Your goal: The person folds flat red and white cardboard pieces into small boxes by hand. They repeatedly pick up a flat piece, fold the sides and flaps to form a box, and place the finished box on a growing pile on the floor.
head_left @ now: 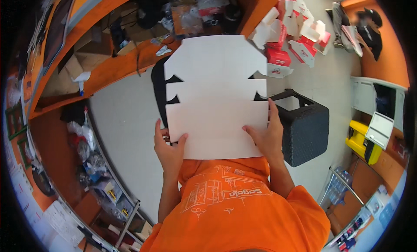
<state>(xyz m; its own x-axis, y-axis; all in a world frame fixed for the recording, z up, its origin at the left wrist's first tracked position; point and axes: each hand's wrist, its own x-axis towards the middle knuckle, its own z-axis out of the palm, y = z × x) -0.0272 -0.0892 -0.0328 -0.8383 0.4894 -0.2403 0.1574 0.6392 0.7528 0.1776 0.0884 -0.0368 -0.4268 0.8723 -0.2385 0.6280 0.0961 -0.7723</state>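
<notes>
A flat white cardboard box blank (217,117) lies spread out in front of me, with notches cut along both sides and slanted corners at its far end. My left hand (170,148) grips its near left edge, thumb on top and fingers at the side and beneath. On the opposite edge, my right hand (268,137) holds it the same way, thumb pressed on the white face. The near edge of the blank rests close against my orange shirt (247,208). What lies under the cardboard is mostly hidden.
A black stool (306,130) stands just right of the blank. Folded red and white boxes (280,58) are heaped on the floor at the far right, near a seated person (369,32). Cluttered orange shelving (117,76) runs along the far left. A yellow case (358,134) sits farther right.
</notes>
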